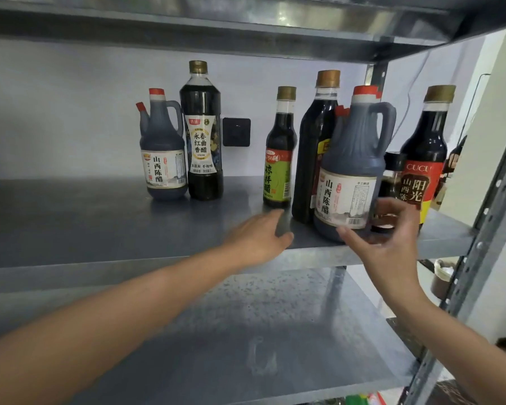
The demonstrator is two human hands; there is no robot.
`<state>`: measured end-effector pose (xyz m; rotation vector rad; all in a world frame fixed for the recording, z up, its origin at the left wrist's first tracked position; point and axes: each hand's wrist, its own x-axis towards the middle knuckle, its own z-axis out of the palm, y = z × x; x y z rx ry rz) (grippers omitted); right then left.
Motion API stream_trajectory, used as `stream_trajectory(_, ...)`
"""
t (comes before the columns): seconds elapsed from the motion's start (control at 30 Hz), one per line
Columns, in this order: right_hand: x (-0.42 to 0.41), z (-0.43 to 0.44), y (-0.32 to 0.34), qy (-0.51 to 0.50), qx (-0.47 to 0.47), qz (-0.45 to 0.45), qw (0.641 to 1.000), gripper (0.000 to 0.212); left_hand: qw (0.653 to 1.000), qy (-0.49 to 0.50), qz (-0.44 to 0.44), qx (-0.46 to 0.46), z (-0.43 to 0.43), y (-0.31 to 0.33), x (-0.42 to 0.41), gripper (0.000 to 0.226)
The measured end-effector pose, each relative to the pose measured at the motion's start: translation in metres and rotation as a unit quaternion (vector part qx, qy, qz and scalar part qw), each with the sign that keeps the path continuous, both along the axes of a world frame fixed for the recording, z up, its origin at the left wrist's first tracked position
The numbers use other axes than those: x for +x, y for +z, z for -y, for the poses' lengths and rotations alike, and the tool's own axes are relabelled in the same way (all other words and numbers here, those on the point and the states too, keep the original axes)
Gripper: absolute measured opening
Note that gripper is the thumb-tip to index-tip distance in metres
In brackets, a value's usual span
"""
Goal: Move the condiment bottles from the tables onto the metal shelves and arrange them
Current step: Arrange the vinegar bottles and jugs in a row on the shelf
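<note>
Status: the right hand grips the handled jug low on its body, thumb on the front below the label, fingers curled round the far side. The left hand holds nothing. Its fingers are straight, low over the metal shelf just left of the jug (contact with the shelf cannot be confirmed).

Position: the jug stands close to the shelf's front edge. The tall dark bottle is directly behind-left of the jug. The green-label bottle is further left. The small jar and the red-label bottle are behind-right.

Hazards, as judged:
- Releasing the jug this near the edge risks a fall if it is nudged.
- Pushing it back without a clear gap is likely to knock over the tall dark bottle or the small jar.
- A low grip on a tall jug may let it tilt.
</note>
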<state>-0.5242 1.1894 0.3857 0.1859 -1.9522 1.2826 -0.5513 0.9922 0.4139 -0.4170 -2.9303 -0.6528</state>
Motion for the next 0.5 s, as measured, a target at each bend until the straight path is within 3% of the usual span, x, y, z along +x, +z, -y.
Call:
stream_trajectory(0.1, -0.011, -0.003, 0.005, 0.006, 0.0, 0.074, 0.997, 0.078, 0.992, -0.037, 0.022, 0.12, -0.006, 0.001, -0.005, 0.061)
stream_trajectory(0.23, -0.011, -0.004, 0.014, 0.066, -0.048, 0.111, 0.99, 0.077, 0.962, -0.08, 0.056, 0.257, -0.005, 0.005, -0.001, 0.07)
stream_trajectory(0.4, -0.009, 0.0, 0.014, 0.093, -0.053, 0.118, 0.987, 0.071, 0.929, -0.112, 0.097, 0.34, 0.001, 0.01, 0.001, 0.074)
stream_trajectory(0.5, -0.005, 0.008, 0.014, 0.124, -0.039, 0.117, 0.985, 0.067, 0.916, -0.136, 0.112, 0.361, 0.005, 0.012, 0.001, 0.063)
